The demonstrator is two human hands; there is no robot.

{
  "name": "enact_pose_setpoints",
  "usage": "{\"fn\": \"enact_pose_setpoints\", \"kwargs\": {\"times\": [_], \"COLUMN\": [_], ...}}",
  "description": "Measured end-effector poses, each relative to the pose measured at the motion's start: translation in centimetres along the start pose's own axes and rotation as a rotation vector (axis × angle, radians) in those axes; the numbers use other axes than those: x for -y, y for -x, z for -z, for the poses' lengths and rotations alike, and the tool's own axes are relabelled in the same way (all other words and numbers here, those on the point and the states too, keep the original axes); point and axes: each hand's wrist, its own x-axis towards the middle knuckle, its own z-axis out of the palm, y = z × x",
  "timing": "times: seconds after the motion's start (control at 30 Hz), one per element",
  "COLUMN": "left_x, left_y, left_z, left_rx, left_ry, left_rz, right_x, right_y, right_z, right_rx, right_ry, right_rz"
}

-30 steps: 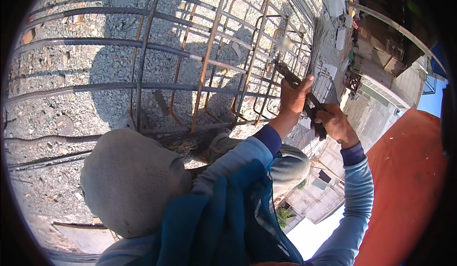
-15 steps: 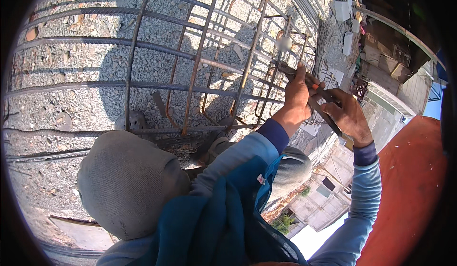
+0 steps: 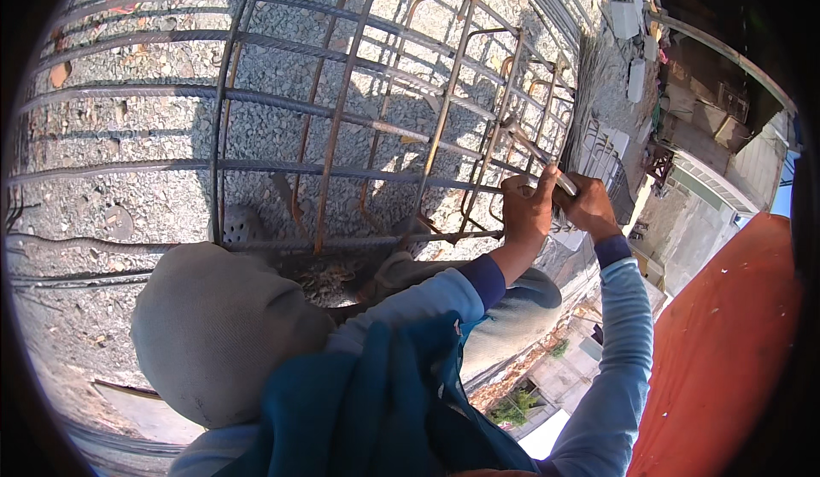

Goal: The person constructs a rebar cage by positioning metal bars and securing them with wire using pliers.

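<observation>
A long-handled metal tool that looks like a pair of pincers [image 3: 531,146] slants across the right part of the rebar cage [image 3: 367,122]. Its head touches or overlaps a crossing of the bars; which of the two I cannot tell. My left hand [image 3: 528,214] is closed around the near part of the handles, thumb lying along them. Close beside it, my right hand [image 3: 591,207] grips the handle ends with curled fingers. The fingers partly cover the handles. Any wire at the tool's head is too small to make out.
Gravel [image 3: 282,76] lies under the cage. Several loose straight bars [image 3: 551,7] and pale blocks [image 3: 623,20] are at the far right. An orange-red surface [image 3: 726,349] rises close by my right arm. My bent knee [image 3: 231,332] is near the cage's near bar.
My right hand has moved left and closer to my left hand. Both hands sit lower in the picture, still on the tool. The view has shifted slightly.
</observation>
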Motion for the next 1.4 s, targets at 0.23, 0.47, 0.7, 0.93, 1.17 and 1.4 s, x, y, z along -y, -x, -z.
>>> {"fn": "enact_pose_setpoints", "kwargs": {"times": [0.23,0.47,0.7,0.93,1.17,1.4], "left_x": [0.3,0.6,-0.1,-5.3,-9.3,-6.8], "left_y": [-0.8,-1.7,-0.6,-2.1,-1.1,-1.7], "left_z": [0.8,1.1,0.5,1.6,-3.2,-2.5], "left_rx": [0.058,0.076,-0.012,0.622,-0.024,0.165], "left_ry": [0.018,0.017,0.018,0.840,0.755,0.520], "left_rz": [0.048,0.161,-0.019,0.420,0.547,0.483], "right_x": [-2.4,-4.0,-1.5,3.1,6.3,3.8], "right_y": [-2.7,-3.6,-0.2,3.6,5.5,3.2], "right_z": [-3.1,-7.1,-2.3,3.2,2.7,1.1], "right_rx": [-0.104,-0.215,0.138,0.703,-0.391,-0.167], "right_ry": [-0.157,-0.265,-0.295,-1.027,0.579,0.335], "right_rz": [0.070,0.120,-0.123,-0.415,0.154,-0.141]}}
